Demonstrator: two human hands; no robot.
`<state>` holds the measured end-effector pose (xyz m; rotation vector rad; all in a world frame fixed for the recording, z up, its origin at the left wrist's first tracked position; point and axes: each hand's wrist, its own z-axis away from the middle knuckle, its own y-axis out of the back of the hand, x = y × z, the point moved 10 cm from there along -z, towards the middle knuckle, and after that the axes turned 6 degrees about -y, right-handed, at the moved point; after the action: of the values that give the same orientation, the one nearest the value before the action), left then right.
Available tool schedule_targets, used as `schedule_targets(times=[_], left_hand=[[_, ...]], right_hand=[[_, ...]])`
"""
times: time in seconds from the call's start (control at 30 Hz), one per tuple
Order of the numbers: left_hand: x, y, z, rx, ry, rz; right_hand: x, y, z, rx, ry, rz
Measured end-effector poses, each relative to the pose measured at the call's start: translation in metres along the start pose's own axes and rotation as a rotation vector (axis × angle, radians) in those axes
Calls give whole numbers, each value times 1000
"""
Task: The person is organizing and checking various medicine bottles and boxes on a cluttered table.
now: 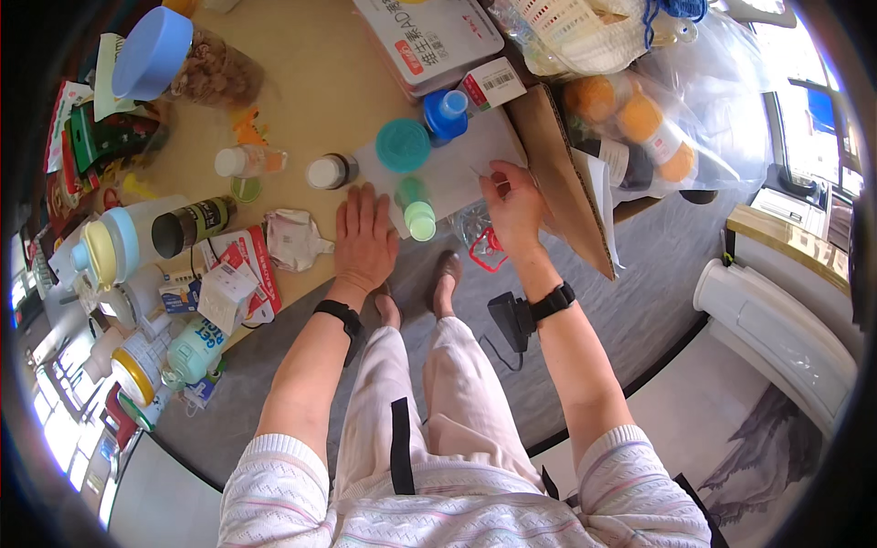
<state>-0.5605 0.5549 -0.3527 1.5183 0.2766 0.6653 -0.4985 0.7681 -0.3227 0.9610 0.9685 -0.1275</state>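
My left hand (364, 236) lies palm down at the table's front edge with fingers extended. Just beyond its fingertips is a small dark bottle with a white cap (329, 171). Over the right part of a white paper sheet (473, 147) my right hand (514, 205) is curled, thumb and index finger near each other. A thin pale sliver shows by these fingertips; whether they grip it is unclear. Between my hands a translucent green bottle (415, 205) with a pale green cap stands by the edge. Behind it are a teal round lid (403, 145) and a blue bottle (445, 116).
A cardboard box flap (558, 171) rises right of my right hand, beside bagged orange yarn (644, 120). A white carton (428, 41) lies at the back. Leftward are a blue-lidded jar (219, 68), a white-capped clear bottle (250, 162) and a black-capped bottle (192, 225).
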Motion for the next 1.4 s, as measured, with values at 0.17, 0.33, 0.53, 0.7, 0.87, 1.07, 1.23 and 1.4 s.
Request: schedule_targets(times=[0.17, 0.33, 0.53, 0.7, 0.87, 1.07, 1.23, 1.4], left_hand=[[2, 8, 0, 85, -16, 15], [3, 9, 0, 96, -23, 8], [3, 9, 1, 95, -26, 6], [3, 9, 1, 102, -27, 16], [1, 7, 1, 75, -19, 18], [0, 3, 2, 37, 14, 3], [-1, 6, 3, 68, 19, 9], [-2, 3, 3, 56, 17, -4]], right_hand=[[14, -19, -4, -51, 2, 193], [16, -22, -7, -25, 33, 237], [19, -23, -10, -38, 37, 221], [18, -23, -9, -39, 54, 243], [16, -21, -9, -31, 62, 239], [0, -11, 14, -57, 13, -12], [-27, -30, 55, -288, -6, -31], [-60, -45, 58, -249, 112, -12]])
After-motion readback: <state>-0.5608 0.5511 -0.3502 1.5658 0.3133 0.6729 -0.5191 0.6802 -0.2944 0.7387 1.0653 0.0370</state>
